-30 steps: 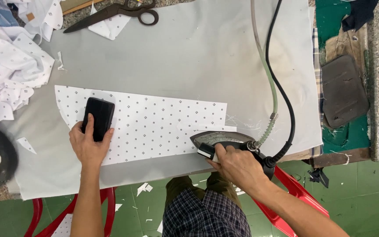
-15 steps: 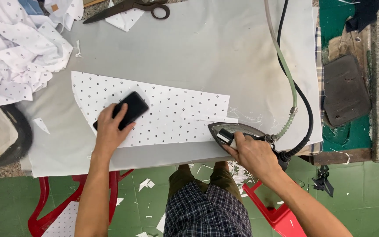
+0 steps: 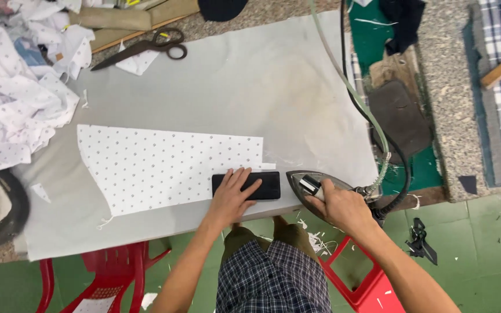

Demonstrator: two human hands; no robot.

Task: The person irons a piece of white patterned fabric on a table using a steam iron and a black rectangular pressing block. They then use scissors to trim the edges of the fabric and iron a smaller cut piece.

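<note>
Right hand (image 3: 343, 206) wrapped tight round the iron (image 3: 314, 186); left hand (image 3: 232, 194) flat, fingers spread, on a black block (image 3: 247, 185).

The block sits on the near right corner of the spotted cloth (image 3: 163, 165), just left of the iron's nose. It looks like pressing time; next the iron needs sliding onto the cloth while the block holds it flat.

screen: black rectangular phone-like slab (image 3: 247, 185), dark face, flat on the dotted white fabric piece (image 3: 163, 168) at its right near corner | packages: none | labels: none | signs: none
</note>
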